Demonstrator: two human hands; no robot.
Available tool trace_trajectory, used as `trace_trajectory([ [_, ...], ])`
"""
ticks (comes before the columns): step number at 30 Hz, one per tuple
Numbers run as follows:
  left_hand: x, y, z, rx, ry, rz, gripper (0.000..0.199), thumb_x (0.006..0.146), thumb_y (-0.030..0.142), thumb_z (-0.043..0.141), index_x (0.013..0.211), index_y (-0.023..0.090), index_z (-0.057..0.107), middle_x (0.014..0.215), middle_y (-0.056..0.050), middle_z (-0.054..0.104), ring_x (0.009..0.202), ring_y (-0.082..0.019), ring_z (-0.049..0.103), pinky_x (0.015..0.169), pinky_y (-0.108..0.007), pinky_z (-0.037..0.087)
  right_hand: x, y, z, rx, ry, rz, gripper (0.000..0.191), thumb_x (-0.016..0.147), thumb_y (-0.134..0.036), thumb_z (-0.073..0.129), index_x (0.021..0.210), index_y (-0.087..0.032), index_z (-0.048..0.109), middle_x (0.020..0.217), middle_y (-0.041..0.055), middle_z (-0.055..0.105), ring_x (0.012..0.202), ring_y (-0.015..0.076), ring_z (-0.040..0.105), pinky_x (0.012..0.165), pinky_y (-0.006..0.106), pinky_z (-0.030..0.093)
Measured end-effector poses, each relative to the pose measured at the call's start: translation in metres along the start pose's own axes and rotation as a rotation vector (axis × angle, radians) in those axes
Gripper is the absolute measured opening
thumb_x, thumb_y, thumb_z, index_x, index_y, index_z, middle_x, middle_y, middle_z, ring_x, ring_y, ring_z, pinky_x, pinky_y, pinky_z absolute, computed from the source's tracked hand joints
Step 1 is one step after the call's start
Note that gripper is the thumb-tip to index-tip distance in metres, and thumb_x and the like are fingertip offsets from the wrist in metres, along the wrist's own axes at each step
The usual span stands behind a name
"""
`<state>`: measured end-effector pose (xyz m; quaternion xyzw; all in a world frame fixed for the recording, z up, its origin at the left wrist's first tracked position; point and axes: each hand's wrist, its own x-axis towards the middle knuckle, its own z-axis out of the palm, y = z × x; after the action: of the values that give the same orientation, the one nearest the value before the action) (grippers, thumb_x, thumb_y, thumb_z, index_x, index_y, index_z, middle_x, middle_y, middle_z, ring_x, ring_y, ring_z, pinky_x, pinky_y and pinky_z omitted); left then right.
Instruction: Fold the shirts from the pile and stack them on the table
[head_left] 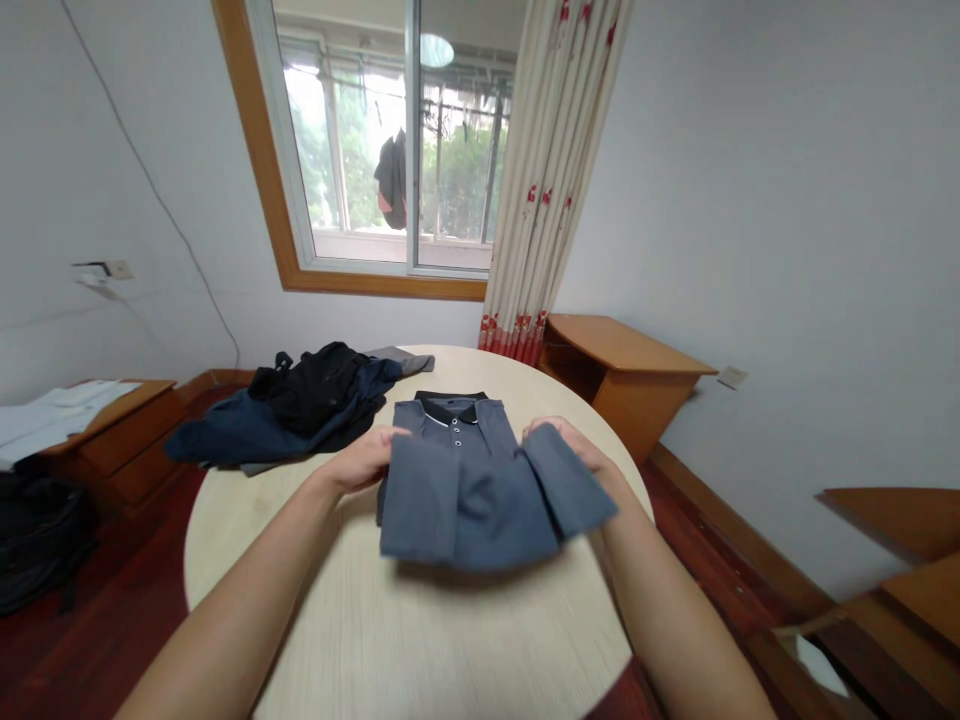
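Evidently the round table [450,640] was shared: the clothes pile [300,400] sat at its far left, likely to leave the middle for the shirt [487,500]. The left hand [367,458] and right hand [574,445] gripped its opposite sides — apparently keeping the lifted near end spread — while the collar [484,413] pointed windowward, buttons [457,430] up.

Bright window [412,150] — glare; shirt [487,510] slightly blurred
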<state>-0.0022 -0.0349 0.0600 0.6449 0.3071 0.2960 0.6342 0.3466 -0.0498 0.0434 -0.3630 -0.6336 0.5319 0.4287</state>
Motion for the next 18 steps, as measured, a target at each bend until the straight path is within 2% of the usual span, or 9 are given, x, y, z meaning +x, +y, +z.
trace_trajectory([
  [2,0.017,-0.016,-0.004,-0.182,0.309,0.001,0.035,0.068,0.044,0.083,0.081,0.013,0.071,0.073,-0.005,0.072,0.067,-0.018,0.067,0.063,-0.027,0.054,0.012,0.018,-0.005,0.008,0.312,0.124,0.041,0.075,-0.059,0.074,0.076,-0.019,0.065,0.069,0.0028,0.067,0.063,0.0156,0.061,0.057,0.025,0.05],
  [3,0.024,-0.025,-0.006,-0.241,0.429,-0.048,0.034,0.072,0.044,0.079,0.081,0.013,0.069,0.069,-0.004,0.07,0.062,-0.016,0.065,0.059,-0.025,0.052,0.017,0.027,-0.007,-0.017,0.402,0.228,0.04,0.077,-0.057,0.073,0.073,-0.019,0.062,0.064,0.0019,0.064,0.057,0.0143,0.058,0.051,0.024,0.046],
  [5,0.034,-0.042,-0.013,-0.253,0.544,-0.177,0.033,0.076,0.043,0.076,0.075,0.013,0.063,0.057,-0.001,0.061,0.047,-0.011,0.054,0.046,-0.021,0.043,0.022,0.042,-0.008,-0.077,0.483,0.411,0.039,0.079,-0.05,0.074,0.067,-0.018,0.056,0.053,-0.0015,0.054,0.046,0.0107,0.048,0.042,0.021,0.037],
  [6,0.037,-0.049,-0.016,-0.236,0.559,-0.221,0.034,0.075,0.043,0.077,0.073,0.013,0.061,0.054,0.002,0.057,0.042,-0.009,0.048,0.042,-0.019,0.037,0.023,0.047,-0.008,-0.104,0.493,0.467,0.039,0.078,-0.047,0.076,0.064,-0.018,0.054,0.05,-0.0035,0.05,0.042,0.0091,0.044,0.039,0.021,0.033],
  [8,0.038,-0.06,-0.022,-0.182,0.55,-0.268,0.039,0.071,0.046,0.08,0.071,0.014,0.059,0.053,0.003,0.055,0.039,-0.007,0.044,0.039,-0.018,0.031,0.022,0.054,-0.008,-0.128,0.495,0.484,0.039,0.077,-0.043,0.078,0.064,-0.018,0.052,0.047,-0.006,0.045,0.039,0.0071,0.04,0.037,0.019,0.03],
  [11,0.037,-0.065,-0.023,-0.111,0.489,-0.299,0.049,0.06,0.054,0.085,0.075,0.013,0.062,0.058,0.0,0.062,0.045,-0.011,0.053,0.042,-0.021,0.036,0.021,0.056,-0.006,-0.124,0.493,0.426,0.035,0.079,-0.04,0.077,0.068,-0.017,0.054,0.047,-0.0067,0.046,0.038,0.0064,0.039,0.037,0.019,0.028],
  [14,0.039,-0.066,-0.017,-0.066,0.465,-0.29,0.054,0.054,0.058,0.087,0.073,0.014,0.063,0.058,-0.003,0.064,0.048,-0.015,0.058,0.045,-0.024,0.038,0.024,0.058,-0.006,-0.175,0.499,0.403,0.028,0.077,-0.037,0.078,0.073,-0.015,0.06,0.049,-0.0041,0.053,0.039,0.0081,0.045,0.037,0.019,0.031],
  [18,0.044,-0.065,-0.014,0.012,0.543,-0.246,0.051,0.054,0.056,0.087,0.061,0.017,0.056,0.047,0.001,0.055,0.043,-0.014,0.053,0.043,-0.024,0.034,0.031,0.065,-0.004,-0.184,0.49,0.267,0.023,0.073,-0.031,0.079,0.08,-0.014,0.066,0.064,0.0033,0.068,0.053,0.0135,0.059,0.047,0.021,0.043],
])
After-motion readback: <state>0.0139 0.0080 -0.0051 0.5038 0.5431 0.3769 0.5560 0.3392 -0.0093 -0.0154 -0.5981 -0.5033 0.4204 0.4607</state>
